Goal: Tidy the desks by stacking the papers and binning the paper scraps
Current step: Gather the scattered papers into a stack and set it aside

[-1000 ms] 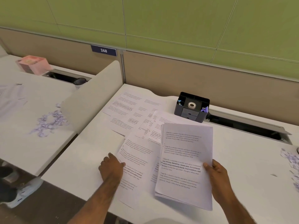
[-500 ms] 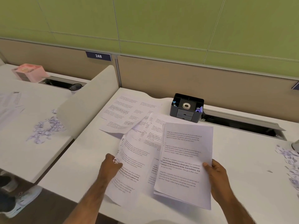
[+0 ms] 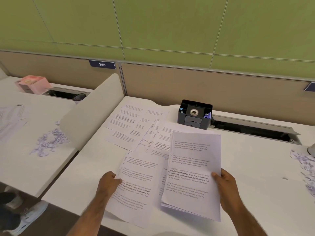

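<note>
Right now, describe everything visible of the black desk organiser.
The black desk organiser stands upright at the back of the white desk, left of the open cable tray. Its top compartments hold a white tape roll in the middle and small purple items at right; two grey front drawers are shut. Looks plastic.

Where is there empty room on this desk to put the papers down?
Bare desktop lies between the held stack and the paper scraps at the right edge. A narrower bare strip runs between the left hand and the divider. Loose sheets crowd the middle.
</note>
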`<state>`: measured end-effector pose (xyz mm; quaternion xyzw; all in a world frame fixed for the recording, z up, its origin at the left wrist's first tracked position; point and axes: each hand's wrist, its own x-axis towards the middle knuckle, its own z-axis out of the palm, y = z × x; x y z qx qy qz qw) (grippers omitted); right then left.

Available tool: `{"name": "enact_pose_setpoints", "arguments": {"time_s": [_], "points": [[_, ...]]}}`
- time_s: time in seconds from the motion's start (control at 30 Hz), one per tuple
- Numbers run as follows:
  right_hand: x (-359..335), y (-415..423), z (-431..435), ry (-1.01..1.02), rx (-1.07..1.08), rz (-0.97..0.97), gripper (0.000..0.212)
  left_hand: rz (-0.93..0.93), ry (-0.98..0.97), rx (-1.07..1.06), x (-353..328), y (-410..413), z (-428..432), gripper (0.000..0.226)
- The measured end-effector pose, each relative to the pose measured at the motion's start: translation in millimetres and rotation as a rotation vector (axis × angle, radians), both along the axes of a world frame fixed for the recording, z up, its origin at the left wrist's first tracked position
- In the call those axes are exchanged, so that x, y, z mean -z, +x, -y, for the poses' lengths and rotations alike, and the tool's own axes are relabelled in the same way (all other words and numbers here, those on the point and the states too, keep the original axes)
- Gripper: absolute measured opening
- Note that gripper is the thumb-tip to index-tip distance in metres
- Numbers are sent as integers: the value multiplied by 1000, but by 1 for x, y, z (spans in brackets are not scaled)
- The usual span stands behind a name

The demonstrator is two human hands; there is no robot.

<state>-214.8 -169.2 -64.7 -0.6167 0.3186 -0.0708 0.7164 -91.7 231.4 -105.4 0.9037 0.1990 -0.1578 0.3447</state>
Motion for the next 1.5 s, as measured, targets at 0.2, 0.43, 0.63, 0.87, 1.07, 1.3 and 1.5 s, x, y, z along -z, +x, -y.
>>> {"name": "enact_pose_setpoints", "arguments": {"time_s": [0.2, 0.43, 0.63, 0.87, 1.07, 1.3, 1.5], "points": [[6, 1, -1, -28, 4, -10, 23, -98, -131, 49, -5, -2, 0, 11], [8, 2, -3, -203, 6, -109, 19, -223, -249, 64, -52, -9, 11, 6], [12, 1, -2, -274, 40, -199, 16, -178, -340, 55, -96, -11, -4, 13], [2, 2, -8, -267, 43, -213, 17, -106, -373, 119, -162, -17, -11, 12], [-9, 4, -20, -220, 31, -200, 17, 8, -246, 180, -205, -18, -34, 15], [-21, 14, -41, -95, 2, -122, 23, 15, -417, 130, -205, -6, -49, 24], [-37, 30, -69, 168, -81, -41, 25, -37, -605, 93, -157, -16, 17, 16]]}}
